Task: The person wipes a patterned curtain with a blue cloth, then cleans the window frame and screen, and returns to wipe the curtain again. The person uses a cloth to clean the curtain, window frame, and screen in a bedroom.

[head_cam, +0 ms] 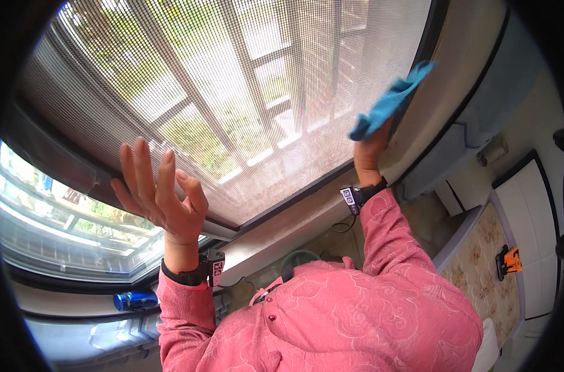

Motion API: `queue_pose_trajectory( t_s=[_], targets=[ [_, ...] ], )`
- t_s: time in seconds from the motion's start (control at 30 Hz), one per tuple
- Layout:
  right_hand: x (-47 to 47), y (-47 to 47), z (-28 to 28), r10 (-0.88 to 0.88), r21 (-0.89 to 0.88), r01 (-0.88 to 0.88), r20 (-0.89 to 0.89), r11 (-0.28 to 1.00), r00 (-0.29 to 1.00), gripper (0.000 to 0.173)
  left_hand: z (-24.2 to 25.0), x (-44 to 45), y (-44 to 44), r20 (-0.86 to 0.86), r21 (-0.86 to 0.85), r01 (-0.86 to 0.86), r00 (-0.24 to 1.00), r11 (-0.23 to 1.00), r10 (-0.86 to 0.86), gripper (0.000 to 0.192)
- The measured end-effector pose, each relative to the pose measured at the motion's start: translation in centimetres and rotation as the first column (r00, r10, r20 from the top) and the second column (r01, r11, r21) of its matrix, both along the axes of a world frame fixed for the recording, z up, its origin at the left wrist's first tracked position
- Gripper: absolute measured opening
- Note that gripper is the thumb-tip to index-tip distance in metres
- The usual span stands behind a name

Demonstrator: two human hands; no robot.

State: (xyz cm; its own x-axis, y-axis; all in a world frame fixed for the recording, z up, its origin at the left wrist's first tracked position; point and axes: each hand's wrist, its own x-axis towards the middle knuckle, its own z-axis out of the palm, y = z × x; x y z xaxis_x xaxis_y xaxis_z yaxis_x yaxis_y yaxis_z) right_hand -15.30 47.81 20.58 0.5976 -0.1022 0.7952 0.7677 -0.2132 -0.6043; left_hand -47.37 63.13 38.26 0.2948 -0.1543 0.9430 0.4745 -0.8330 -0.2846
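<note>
A window's mesh screen (272, 116) fills the upper view, with bars and greenery visible through it. My right hand (371, 146) grips a blue cloth (391, 104) against or just before the dark right-hand frame (409, 88) of the window; the cloth partly hides the fingers. My left hand (165, 190) is raised with its fingers apart and nothing in it. It lies in front of the lower left edge of the screen, and whether it touches the frame cannot be told.
A blue can-like container (135, 301) lies on the ledge at the left, below a glass pane (72, 223). Blue-grey curtains (486, 116) hang at the right. A bed with a floral mattress (482, 279) stands behind, with an orange and black object (509, 262) on it.
</note>
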Motion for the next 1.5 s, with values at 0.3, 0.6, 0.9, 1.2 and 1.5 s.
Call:
queue_pose_trajectory(
  t_s=[0.3,0.6,0.9,1.2,1.5],
  targets=[
    [4.3,-5.7,-3.3,0.111,0.134,-0.080,-0.238,0.988,0.965,0.023,0.7,-0.2,-0.5,-0.078,0.056,-0.080,0.993,0.995,0.085,0.029],
    [-9.4,2.7,4.1,0.597,0.162,-0.581,-0.083,0.798,0.798,0.036,0.3,0.6,0.5,0.068,0.046,0.038,0.997,0.998,-0.041,0.028],
    [-3.1,-4.9,-3.6,0.182,-0.412,-0.271,-0.244,0.870,0.953,0.016,-0.1,0.5,0.6,0.041,0.039,-0.005,0.999,0.999,0.004,0.023],
    [14.5,-8.7,15.2,-0.070,0.088,0.061,0.102,0.994,0.992,0.030,0.7,-0.3,-0.9,-0.069,-0.019,-0.114,0.991,0.993,0.112,0.019],
    [6.2,-4.2,-2.6,-0.057,-0.212,0.020,-0.170,0.977,0.984,0.034,0.4,-1.5,-0.6,-0.071,-0.087,-0.065,0.996,0.994,0.059,0.023]
  ],
)
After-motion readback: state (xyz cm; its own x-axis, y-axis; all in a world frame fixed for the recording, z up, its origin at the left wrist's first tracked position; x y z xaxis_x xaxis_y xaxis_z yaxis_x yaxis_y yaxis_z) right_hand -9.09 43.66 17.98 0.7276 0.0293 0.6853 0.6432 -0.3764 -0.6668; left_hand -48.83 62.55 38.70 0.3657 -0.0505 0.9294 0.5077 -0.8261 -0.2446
